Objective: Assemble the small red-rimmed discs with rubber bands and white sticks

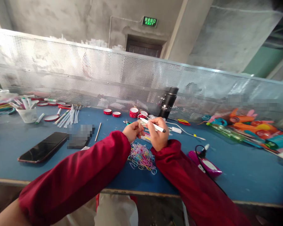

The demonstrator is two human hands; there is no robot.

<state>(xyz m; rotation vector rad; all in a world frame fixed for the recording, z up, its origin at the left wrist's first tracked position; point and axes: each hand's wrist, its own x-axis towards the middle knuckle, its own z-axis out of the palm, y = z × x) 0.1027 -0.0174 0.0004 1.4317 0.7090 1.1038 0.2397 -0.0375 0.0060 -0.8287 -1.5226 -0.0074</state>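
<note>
Both my arms wear dark red sleeves and meet over the middle of the blue table [238,169]. My right hand [158,135] is closed round a white pen [153,125] with a dark tip that points right. My left hand [132,130] is pinched shut beside it, gripping something small and thin that I cannot make out. Below my hands lies a heap of pastel rubber bands [142,157]. A few more pens lie on the table just under my hands.
A black phone [43,147] lies at the left. A white cup of pens [27,113], loose white sticks, red tape rolls [133,112], a black flask [168,102], a purple device with a cable [206,163] and colourful toys [250,125] surround the spot. A perforated metal screen stands behind.
</note>
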